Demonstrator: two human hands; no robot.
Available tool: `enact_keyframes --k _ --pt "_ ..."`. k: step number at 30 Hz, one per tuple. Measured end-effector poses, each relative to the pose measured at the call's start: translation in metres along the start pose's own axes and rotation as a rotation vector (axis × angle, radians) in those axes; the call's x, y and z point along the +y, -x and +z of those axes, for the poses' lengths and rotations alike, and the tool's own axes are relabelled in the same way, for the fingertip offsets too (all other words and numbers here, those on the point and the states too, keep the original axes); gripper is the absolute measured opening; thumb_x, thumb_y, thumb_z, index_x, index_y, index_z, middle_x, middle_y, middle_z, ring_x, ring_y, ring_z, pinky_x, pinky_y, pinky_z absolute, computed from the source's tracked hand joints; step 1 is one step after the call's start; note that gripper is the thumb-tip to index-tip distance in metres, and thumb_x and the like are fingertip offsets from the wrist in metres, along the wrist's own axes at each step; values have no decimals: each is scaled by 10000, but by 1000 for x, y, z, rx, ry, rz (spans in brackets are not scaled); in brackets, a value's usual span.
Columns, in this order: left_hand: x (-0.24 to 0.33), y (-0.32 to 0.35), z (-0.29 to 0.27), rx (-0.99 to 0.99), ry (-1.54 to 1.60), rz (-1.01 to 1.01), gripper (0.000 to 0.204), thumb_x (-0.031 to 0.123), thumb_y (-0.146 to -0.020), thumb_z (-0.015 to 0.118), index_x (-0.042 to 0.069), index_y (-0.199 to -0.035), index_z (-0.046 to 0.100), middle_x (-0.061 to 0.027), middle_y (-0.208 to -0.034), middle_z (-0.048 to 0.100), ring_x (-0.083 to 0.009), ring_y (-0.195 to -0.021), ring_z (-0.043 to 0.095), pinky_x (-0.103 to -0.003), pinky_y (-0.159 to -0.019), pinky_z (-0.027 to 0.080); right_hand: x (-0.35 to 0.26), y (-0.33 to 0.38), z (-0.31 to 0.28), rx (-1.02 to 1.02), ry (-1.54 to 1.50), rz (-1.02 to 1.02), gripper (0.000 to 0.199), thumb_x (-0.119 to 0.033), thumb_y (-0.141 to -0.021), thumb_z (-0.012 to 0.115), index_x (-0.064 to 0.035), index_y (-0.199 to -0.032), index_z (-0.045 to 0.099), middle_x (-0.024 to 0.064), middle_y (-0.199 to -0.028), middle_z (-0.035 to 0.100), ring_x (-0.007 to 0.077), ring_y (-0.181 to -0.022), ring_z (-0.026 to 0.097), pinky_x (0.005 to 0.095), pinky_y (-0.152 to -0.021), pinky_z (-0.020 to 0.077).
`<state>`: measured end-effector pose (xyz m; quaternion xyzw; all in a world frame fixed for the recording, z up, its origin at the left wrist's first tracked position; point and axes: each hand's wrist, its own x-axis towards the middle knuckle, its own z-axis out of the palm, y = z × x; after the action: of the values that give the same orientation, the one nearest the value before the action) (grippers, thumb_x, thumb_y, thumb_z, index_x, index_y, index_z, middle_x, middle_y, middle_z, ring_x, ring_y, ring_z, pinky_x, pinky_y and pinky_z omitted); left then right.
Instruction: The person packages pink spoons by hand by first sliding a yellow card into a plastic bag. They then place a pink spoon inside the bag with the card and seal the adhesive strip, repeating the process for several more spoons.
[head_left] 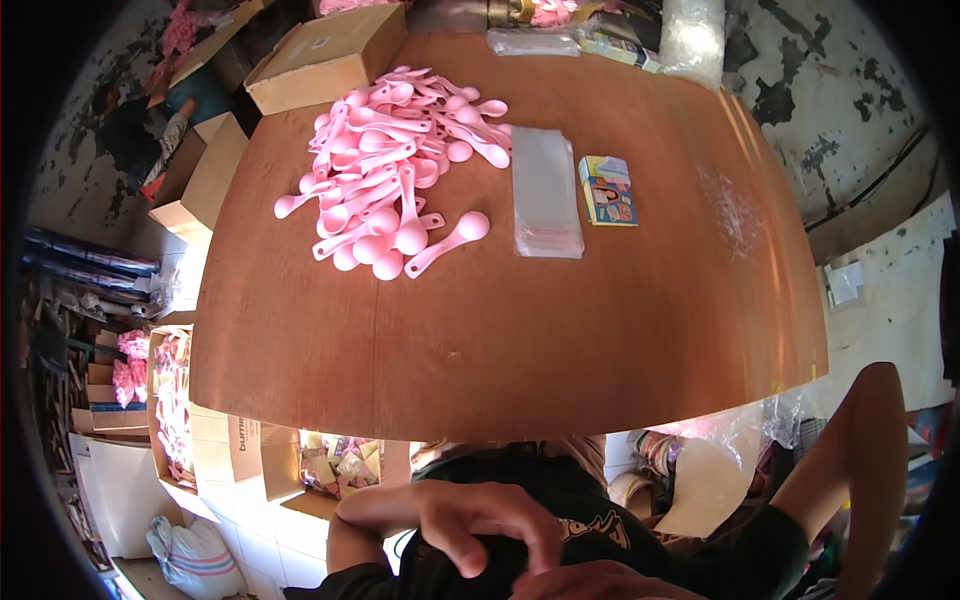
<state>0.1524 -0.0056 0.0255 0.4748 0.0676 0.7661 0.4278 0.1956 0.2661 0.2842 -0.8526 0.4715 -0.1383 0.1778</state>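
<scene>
L hand [490,515] seen half-open on near side of table [480,340], thumb & forefinger apart, nothing seen gripped. R hand not clearly made out, state can't be told; R forearm [882,480] seen far R. Pink spoons [372,165] heaped on table, ahead & L of L hand. Clear bags [545,195] stacked approx. straight ahead, small box [608,192] set just R.

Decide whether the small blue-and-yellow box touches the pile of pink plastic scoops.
Apart. The head view shows the stack of clear plastic bags lying between the small blue-and-yellow box and the pile of pink plastic scoops.
</scene>
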Motion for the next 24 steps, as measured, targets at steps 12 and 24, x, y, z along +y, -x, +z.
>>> enact_keyframes --k 12,24 --pt "8 -56 11 13 341 1 816 629 -930 417 -97 -1301 391 -243 -1367 397 -307 -1248 405 -421 -1052 277 76 28 16 54 -361 -20 259 -237 -816 519 -11 -930 576 160 -981 581 316 -987 583 550 -1007 389" --pt "72 -29 -22 571 -531 -221 166 173 -988 580 14 -1034 570 -59 -943 629 -132 -923 590 -303 -802 463 280 100 100 971 -20 1144 38 -88 -824 710 -61 -849 699 71 -821 638 263 -724 630 362 -640 496"
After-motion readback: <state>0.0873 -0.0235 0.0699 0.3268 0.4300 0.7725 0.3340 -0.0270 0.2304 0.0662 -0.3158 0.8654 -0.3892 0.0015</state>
